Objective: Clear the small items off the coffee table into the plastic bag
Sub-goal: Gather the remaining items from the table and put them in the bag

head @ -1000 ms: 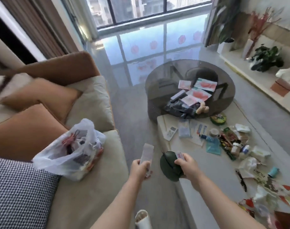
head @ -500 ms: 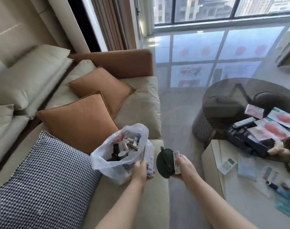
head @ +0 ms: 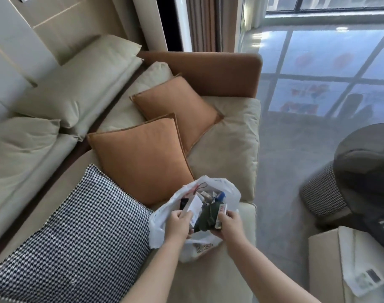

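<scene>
- Head view: the white plastic bag [head: 228, 191] sat open on the cream sofa seat [head: 228, 149], just in front of the nearer orange cushion [head: 140, 158] and beside the black-and-white houndstooth cushion [head: 77, 237].
- The left hand [head: 177, 224] was curled round a flat white box [head: 195, 207], holding it tilted at the bag's mouth.
- The right hand [head: 229, 225] gripped a dark green round item [head: 206, 217] together with a small white packet with red print [head: 221, 215], both over the bag opening.
- Inside the bag lay a jumble of small items, among them a blue piece [head: 222, 195] and a black cord [head: 200, 186].
- At the lower right, the corner of the pale coffee table [head: 324, 259] carried a white remote control [head: 368, 278]; a dark round glass table [head: 366, 154] stood behind it.
</scene>
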### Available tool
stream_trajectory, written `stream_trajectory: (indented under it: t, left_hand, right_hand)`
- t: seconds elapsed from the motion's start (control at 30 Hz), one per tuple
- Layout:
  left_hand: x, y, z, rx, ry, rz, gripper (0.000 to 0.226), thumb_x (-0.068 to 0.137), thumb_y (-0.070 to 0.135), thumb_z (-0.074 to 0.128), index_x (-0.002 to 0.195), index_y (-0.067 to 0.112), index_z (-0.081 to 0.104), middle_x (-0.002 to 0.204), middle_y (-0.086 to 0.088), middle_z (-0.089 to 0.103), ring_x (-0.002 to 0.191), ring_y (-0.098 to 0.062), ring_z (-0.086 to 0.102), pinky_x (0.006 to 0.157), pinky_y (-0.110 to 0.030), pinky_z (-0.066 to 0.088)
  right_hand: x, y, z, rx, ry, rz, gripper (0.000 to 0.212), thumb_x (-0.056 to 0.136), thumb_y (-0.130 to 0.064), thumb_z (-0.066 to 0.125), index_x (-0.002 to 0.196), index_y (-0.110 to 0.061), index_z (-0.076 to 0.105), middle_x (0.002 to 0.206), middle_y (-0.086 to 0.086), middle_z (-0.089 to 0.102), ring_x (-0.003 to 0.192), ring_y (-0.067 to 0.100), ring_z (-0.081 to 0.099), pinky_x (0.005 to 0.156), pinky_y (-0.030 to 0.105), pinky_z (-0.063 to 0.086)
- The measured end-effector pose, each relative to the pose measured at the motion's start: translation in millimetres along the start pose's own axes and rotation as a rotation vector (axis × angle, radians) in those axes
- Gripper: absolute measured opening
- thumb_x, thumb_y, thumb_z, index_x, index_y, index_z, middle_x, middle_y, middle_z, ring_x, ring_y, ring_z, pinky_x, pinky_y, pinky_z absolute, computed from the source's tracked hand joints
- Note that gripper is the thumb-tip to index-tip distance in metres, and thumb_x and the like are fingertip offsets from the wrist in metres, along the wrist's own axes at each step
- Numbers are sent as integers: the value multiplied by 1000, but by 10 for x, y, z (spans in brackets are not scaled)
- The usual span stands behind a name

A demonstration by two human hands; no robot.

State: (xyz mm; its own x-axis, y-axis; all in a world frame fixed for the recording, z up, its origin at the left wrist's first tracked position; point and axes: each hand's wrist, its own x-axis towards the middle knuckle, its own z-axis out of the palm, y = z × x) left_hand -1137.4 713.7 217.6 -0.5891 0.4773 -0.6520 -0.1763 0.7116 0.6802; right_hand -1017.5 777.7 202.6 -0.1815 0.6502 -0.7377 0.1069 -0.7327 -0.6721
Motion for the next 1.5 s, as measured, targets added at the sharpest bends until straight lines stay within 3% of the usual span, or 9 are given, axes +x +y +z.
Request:
stream_trajectory:
  t: [0.13, 0.27, 0.5, 0.63, 0.73, 0.83, 0.93, 1.1, 1.5]
  left_hand:
    - [428, 47, 145, 61, 38, -80, 8, 89, 19, 48, 91, 13, 52, 62, -4, 47, 59, -17, 46, 55, -27, 44]
    - [831, 63, 324, 136, 83, -117, 12, 89, 17, 45, 99, 23, 49, 82, -3, 58, 70, -18, 55, 69, -32, 52]
    - [1194, 56, 498, 199, 105, -128, 34, 86, 23, 53, 117, 10, 57, 80, -3, 59, 72, -21, 57, 61, -30, 45]
    - [1131, 62, 456, 170, 95, -178, 37, 87, 18, 53, 124, 19, 53, 85, 1, 59, 80, -21, 59, 74, -35, 54]
    - [986, 60, 388, 144, 62, -182, 38, 85, 15, 52, 122, 18, 53, 91, -6, 64, 83, -24, 61, 82, -37, 53]
    - [767, 60, 320, 173, 41, -146, 39, 85, 17, 54, 124, 19, 54, 83, -2, 66, 80, -20, 63, 82, -34, 54]
    - [469, 70, 284, 190, -5, -112, 36, 88, 20, 53, 123, 17, 56, 81, -1, 66, 74, -18, 61, 78, -32, 53]
    - [-119, 12, 324, 347, -133, 26, 33, 87, 21, 56, 120, 18, 56, 116, -7, 63, 105, -26, 62, 93, -39, 52]
    - [-1658, -300, 832, 949, -385, 472, 34, 88, 35, 50, 118, 21, 60, 124, -3, 63, 117, -22, 56, 95, -29, 45]
  right_hand:
    - [512, -48, 211, -58, 51, 203, 19, 97, -10, 43, 82, -9, 53, 86, 15, 61, 74, 29, 65, 79, 46, 58]
    - [915, -74, 335, -86, 85, 310, 22, 96, -7, 43, 75, -14, 46, 80, 11, 55, 76, 26, 61, 82, 45, 57]
    - [1313, -144, 339, -176, 83, 208, 16, 95, -8, 45, 81, -8, 52, 80, 13, 59, 73, 25, 61, 77, 41, 54]
    - [1253, -149, 276, -257, 30, 199, 11, 93, -7, 50, 103, -5, 54, 97, 17, 62, 96, 34, 64, 89, 49, 53]
    - [1099, -160, 213, -325, -4, 163, 21, 91, -8, 51, 110, -2, 54, 93, 17, 62, 82, 27, 60, 76, 41, 53]
    - [870, -181, 91, -464, -12, 71, 26, 89, -11, 53, 114, -3, 56, 82, 3, 58, 72, 18, 54, 68, 31, 45]
    - [562, -195, -71, -610, -9, -23, 37, 90, -15, 54, 126, -7, 49, 107, 6, 60, 95, 21, 57, 80, 32, 48]
    - [-49, -103, -453, -835, 49, -154, 36, 90, -19, 53, 125, -10, 54, 122, 7, 61, 109, 23, 58, 87, 29, 45]
    - [-1498, 489, -1629, -1003, 323, -232, 31, 88, -34, 51, 115, -21, 60, 120, 2, 62, 113, 21, 57, 87, 29, 44]
